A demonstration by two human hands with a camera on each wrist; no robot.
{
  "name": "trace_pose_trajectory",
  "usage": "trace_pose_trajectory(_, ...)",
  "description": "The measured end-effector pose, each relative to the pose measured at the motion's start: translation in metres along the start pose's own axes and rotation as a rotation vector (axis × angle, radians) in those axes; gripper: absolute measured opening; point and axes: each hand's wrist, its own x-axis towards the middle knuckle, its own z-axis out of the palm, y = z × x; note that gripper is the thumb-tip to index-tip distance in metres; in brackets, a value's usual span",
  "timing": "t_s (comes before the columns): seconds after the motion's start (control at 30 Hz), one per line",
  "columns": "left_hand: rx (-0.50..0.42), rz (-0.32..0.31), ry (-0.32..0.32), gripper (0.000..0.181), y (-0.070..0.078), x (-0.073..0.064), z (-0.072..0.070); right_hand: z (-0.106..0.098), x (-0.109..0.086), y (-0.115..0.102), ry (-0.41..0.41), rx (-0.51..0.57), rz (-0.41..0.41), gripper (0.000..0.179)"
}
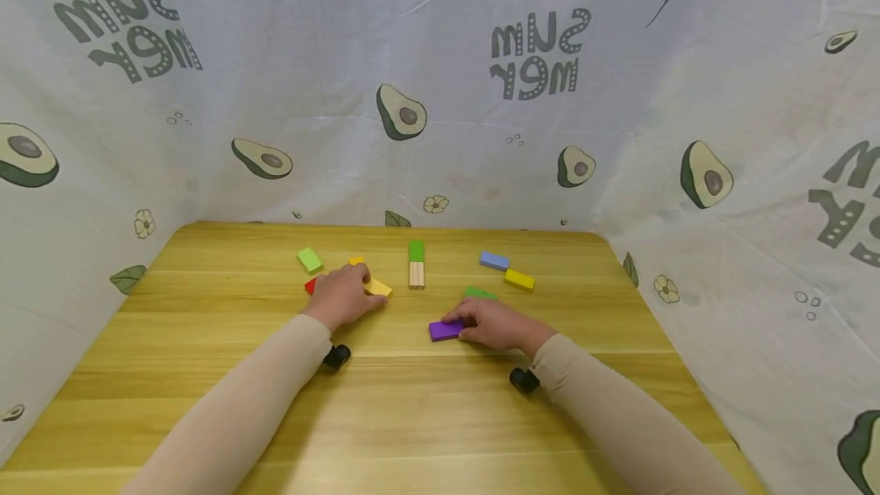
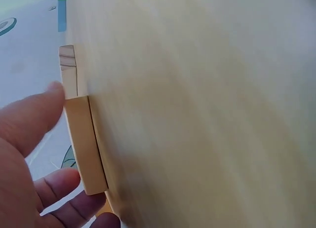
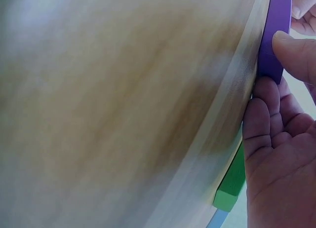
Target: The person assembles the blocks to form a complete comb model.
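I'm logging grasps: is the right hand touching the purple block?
Touching. The right wrist view shows the right hand with its thumb lying on the purple block and a fingertip against the block's end, no gap between.

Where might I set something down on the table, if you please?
The table is bare nearer than the purple block, between the sleeves, and right of the yellow block. Crowded: around the left hand, by the red block and light-green block.
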Motion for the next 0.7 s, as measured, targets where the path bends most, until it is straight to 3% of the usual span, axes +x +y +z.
trace_pose_trajectory(0.7,-0.019,-0.016,0.027,0.057,0.0007,0.0016,0.0022,0.0013,-0.0001,0.0021,0.015,-0.025,-0.024,0.035)
